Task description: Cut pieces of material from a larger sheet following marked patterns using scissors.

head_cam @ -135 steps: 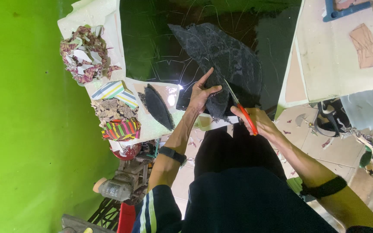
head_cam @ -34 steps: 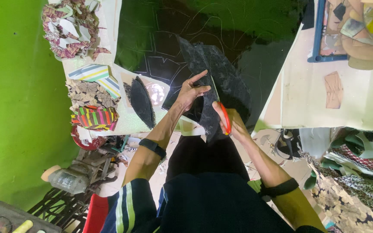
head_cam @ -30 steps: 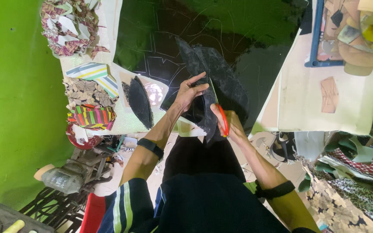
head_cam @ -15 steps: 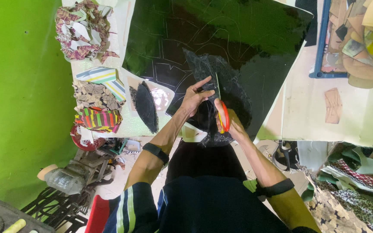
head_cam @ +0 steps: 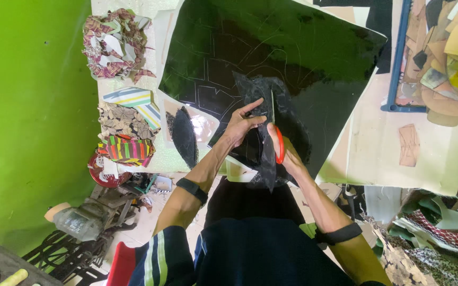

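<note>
Your left hand (head_cam: 241,126) pinches the upper edge of a floppy piece of black shiny material (head_cam: 265,153), thumb and fingers closed together on it, with the forefinger stretched out along the top. Your right hand (head_cam: 288,154) grips a pair of scissors with red handles (head_cam: 278,139), fingers wrapped through the loops; the thin blades point up and away from you into the black piece, and you cannot tell from here how far apart the blades are. The piece hangs between both hands, in front of your chest and over the near edge of the pale worktable (head_cam: 367,153), its lower tip drooping toward your dark lap.

Behind your hands, a large glossy black sheet marked with faint white outlines (head_cam: 271,47) lies spread across the table. Just left of your left forearm rests a dark leaf-shaped cut-out (head_cam: 185,136) on a lighter patch. Further left, a row of patterned fabric scraps runs along the table's edge: a tangled pink and white heap (head_cam: 113,43) at the far end, a striped pale piece (head_cam: 132,98) below it, then a bright multicoloured striped bundle (head_cam: 127,149) beside a red round dish (head_cam: 106,173). To your right, a blue-edged tray holding tan and yellow leather offcuts (head_cam: 446,53) sits well apart from your hands. A green wall (head_cam: 27,116) fills the left side.
</note>
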